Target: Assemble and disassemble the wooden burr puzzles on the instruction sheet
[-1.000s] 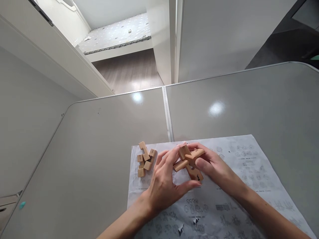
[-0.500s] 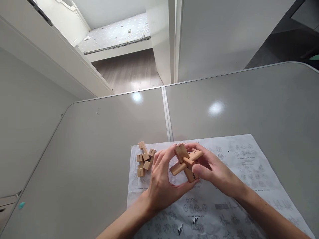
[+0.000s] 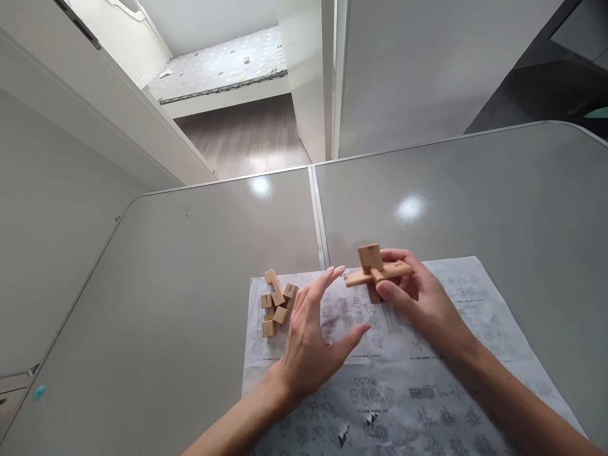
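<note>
Clamping a cross-shaped wooden puzzle point(image 3: 370, 256) above the printed sheet point(image 3: 494, 342), the right-hand grip point(image 3: 422, 292) holds only its right side; too slack a hold could let it drop. The left-hand grip point(image 3: 308, 345) gapes empty. Farther left, a loose block point(image 3: 290, 290) seems marked "3"; the sheet's fine print is illegible.

The bare right hand point(image 3: 425, 297) covers part of the brown, cross-shaped wooden assembly point(image 3: 374, 272) with its thumb, the view's bottom edge cuts off the bare left forearm point(image 3: 240, 415) and the large white printed paper sheet point(image 3: 403, 415), whose tiny lettering is unreadable, and the right edge crops an unidentifiable pale green shape point(image 3: 598, 114).
</note>
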The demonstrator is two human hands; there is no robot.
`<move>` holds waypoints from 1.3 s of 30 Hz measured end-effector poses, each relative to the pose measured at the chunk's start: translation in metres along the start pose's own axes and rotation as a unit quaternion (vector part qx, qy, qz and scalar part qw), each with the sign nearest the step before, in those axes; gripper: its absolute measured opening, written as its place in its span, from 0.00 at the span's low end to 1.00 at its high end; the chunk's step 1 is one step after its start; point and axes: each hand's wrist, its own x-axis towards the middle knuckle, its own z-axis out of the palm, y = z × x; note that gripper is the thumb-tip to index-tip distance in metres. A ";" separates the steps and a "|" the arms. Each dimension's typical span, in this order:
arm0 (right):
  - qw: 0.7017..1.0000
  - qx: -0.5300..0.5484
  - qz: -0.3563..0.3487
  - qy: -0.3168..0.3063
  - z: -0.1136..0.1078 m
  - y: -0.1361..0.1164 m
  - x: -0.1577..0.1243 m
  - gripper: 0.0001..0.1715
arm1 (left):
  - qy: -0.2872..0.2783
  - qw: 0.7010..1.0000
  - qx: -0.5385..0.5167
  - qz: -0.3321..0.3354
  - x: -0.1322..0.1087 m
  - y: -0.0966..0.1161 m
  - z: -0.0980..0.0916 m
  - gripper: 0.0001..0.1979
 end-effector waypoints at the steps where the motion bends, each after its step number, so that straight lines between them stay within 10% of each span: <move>1: 0.999 -0.009 -0.003 0.036 -0.003 0.001 0.002 0.34 | -0.001 1.000 -0.005 0.002 0.000 0.000 0.000 0.40; 10: 0.953 -0.115 -0.066 0.272 -0.031 0.008 0.021 0.37 | 0.000 1.000 -0.026 -0.005 0.000 0.000 0.002 0.31; 22: 0.851 -0.323 -0.122 0.397 -0.053 0.023 0.034 0.42 | -0.015 0.999 -0.035 0.000 0.002 0.001 0.002 0.28; 39: 0.887 -0.245 -0.080 0.383 -0.050 0.018 0.034 0.49 | -0.033 0.999 -0.039 -0.006 0.003 0.001 0.000 0.26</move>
